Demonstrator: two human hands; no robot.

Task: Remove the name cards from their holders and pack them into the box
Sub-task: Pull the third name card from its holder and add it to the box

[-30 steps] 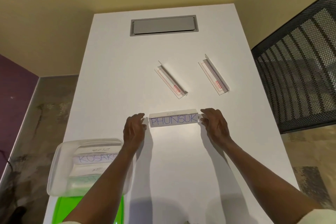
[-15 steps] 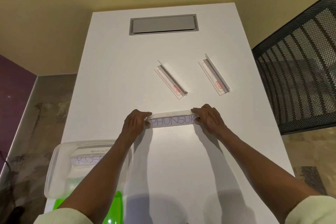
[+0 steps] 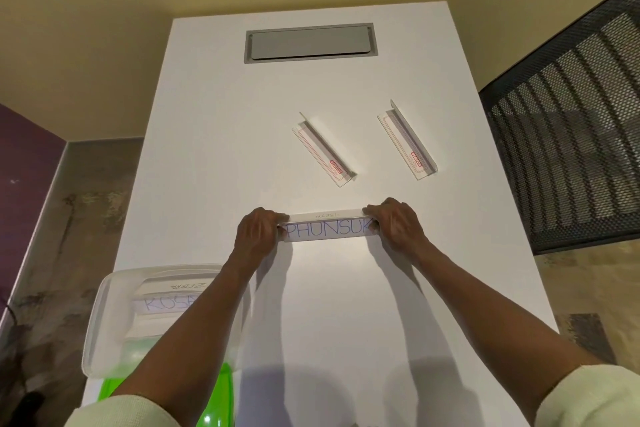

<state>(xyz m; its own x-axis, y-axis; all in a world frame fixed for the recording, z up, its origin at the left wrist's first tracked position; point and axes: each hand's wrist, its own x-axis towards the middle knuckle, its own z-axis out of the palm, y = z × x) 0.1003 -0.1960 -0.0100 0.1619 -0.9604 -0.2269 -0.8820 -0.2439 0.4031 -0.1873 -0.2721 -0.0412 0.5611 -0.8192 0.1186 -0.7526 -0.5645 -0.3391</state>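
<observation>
Now | both hands grip holder [image 3: 327,227] ends | a second ago: apart

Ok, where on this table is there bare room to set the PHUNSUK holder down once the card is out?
Bare table lies left of the two empty holders, between them and the grey hatch. More lies near the front edge, between the forearms. It is crowded at the front left, where the box sits, and around the PHUNSUK holder, gripped by the left hand and right hand.
</observation>
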